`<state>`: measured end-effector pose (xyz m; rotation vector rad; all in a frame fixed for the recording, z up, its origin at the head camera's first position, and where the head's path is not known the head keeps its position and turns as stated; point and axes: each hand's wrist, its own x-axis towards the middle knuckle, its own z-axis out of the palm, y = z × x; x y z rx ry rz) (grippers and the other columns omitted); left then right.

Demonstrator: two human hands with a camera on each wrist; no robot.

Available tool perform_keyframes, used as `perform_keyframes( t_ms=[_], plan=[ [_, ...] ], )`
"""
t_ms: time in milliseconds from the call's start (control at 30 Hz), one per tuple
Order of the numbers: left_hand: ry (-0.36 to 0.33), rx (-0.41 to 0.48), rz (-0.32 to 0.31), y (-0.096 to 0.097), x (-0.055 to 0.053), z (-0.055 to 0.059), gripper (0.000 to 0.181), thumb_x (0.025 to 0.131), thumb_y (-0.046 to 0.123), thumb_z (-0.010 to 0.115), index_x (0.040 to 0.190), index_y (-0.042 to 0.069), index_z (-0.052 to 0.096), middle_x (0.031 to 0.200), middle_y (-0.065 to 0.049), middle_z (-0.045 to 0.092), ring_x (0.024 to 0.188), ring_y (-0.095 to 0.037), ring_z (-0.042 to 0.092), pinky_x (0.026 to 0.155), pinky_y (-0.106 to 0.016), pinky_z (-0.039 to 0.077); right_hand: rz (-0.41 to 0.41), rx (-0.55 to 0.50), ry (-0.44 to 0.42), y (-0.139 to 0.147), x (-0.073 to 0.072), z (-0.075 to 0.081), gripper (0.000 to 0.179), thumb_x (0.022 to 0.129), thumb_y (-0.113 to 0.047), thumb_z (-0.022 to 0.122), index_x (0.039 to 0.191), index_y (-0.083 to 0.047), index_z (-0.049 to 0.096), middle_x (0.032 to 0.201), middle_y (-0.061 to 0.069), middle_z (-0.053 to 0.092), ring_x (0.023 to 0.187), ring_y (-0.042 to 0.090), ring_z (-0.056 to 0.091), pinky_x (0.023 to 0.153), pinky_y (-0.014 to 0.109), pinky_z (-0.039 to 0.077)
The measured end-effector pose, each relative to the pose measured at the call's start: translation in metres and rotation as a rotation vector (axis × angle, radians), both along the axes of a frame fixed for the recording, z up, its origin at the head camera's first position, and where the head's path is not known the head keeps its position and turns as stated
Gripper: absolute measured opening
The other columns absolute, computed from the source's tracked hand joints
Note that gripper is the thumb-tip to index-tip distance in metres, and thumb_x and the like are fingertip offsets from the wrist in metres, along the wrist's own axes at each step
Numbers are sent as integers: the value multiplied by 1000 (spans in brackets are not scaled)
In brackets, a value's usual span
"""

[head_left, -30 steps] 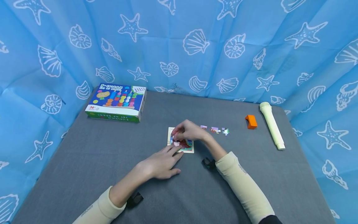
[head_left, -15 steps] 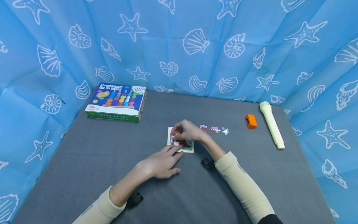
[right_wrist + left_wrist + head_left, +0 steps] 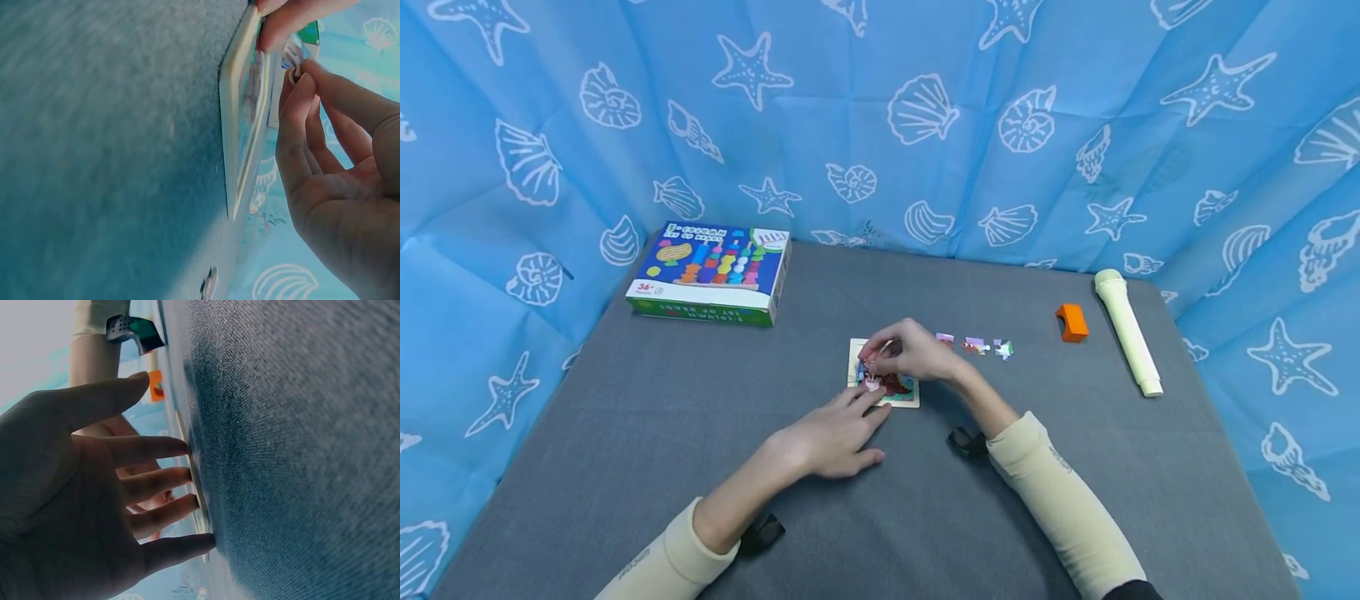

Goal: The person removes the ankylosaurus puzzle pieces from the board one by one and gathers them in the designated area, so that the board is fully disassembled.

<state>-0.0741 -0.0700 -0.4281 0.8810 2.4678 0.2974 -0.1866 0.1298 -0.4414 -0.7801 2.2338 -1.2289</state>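
Note:
A small jigsaw puzzle board (image 3: 913,402) with a pale frame and a colourful picture lies on the grey table. Straight, spread fingers of my left hand (image 3: 838,437) rest on its near edge; the left wrist view shows the fingertips touching the frame. Over the board's far left part is my right hand (image 3: 910,350), pinching a puzzle piece (image 3: 294,55) between thumb and fingers, just above the board in the right wrist view. Much of the picture is hidden under both hands. Right of the board lie loose puzzle pieces (image 3: 976,345) in a row.
At the back left sits a bead-toy box (image 3: 707,271). An orange arch block (image 3: 1072,322) and a pale green microphone-shaped stick (image 3: 1127,333) lie to the right. A blue curtain (image 3: 880,125) with shell prints hangs behind the grey table (image 3: 700,400).
My right forearm and wrist have shifted slightly to the right, while the fingers stay over the same part of the board. The left hand keeps its place.

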Motion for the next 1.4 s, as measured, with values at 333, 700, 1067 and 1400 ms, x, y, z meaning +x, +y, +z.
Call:
perform_keyframes(
  t_ms=[333, 700, 1067, 1400],
  plan=[
    [10, 20, 2, 0, 0, -2, 71, 111, 48, 60, 169, 12, 40, 183, -6, 23, 170, -35, 21, 137, -56, 28, -71, -15, -28, 40, 5, 7, 20, 100, -5, 76, 120, -1, 80, 114, 19, 81, 97, 18, 79, 84, 24, 63],
    [2, 15, 4, 0, 1, -1, 70, 112, 47, 58, 169, 12, 39, 183, -8, 23, 171, -35, 19, 137, -55, 27, -139, 50, -73, 87, 7, 13, 23, 102, -8, 75, 124, -2, 79, 117, 19, 81, 91, 20, 76, 85, 36, 66],
    [8, 38, 1, -1, 3, 0, 68, 112, 44, 59, 168, 10, 40, 183, -10, 24, 170, -37, 21, 136, -57, 28, -142, 116, -116, 109, 4, 0, 24, 102, -3, 73, 123, 7, 76, 116, 26, 78, 87, 19, 73, 80, 32, 68],
    [23, 38, -6, -1, 3, 0, 68, 112, 44, 60, 168, 10, 42, 182, -11, 26, 169, -38, 24, 136, -57, 30, -129, 182, -3, 110, 2, -1, 19, 101, -3, 74, 118, 3, 80, 108, 20, 81, 82, 15, 68, 75, 25, 64]
  ],
)
